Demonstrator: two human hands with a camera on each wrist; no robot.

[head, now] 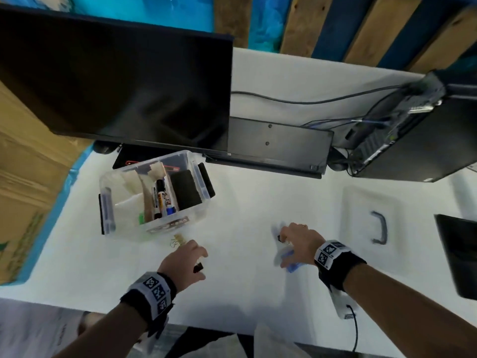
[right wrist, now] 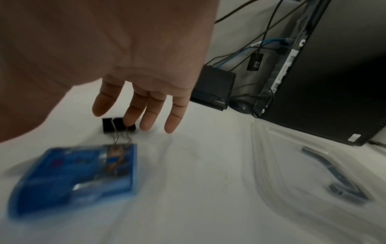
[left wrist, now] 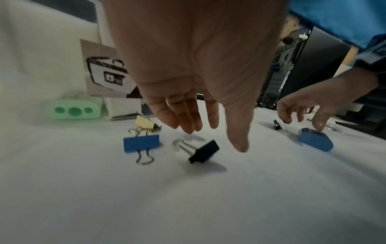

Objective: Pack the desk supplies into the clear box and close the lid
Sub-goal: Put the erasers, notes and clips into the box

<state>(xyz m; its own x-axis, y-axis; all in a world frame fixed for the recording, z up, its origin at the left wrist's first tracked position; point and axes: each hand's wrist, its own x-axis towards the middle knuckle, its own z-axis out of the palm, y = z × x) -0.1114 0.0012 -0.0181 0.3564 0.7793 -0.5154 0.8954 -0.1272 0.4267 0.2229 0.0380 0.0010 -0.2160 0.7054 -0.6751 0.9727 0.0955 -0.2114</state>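
Observation:
The clear box (head: 192,161) stands open at the left of the white table, holding markers, a black eraser (head: 185,189) and a green item (left wrist: 73,109). My left hand (head: 191,257) hovers in front of it with straight fingers (left wrist: 188,118), holding nothing. Just below it are a tilted black binder clip (left wrist: 203,151), a blue binder clip (left wrist: 141,142) and a yellow clip (left wrist: 146,124). To the right, my right hand (right wrist: 133,122) reaches down with straight fingers; one fingertip touches a second black binder clip (right wrist: 110,124). A blue packet (right wrist: 77,178) lies under that wrist.
The box's clear lid (head: 361,202) with a grey handle (head: 380,228) lies flat at the right. A dark monitor (head: 116,86) overhangs the box from behind. A black computer case (head: 413,140) with cables stands at the back right. A white device with a cord (head: 343,306) sits near the front edge.

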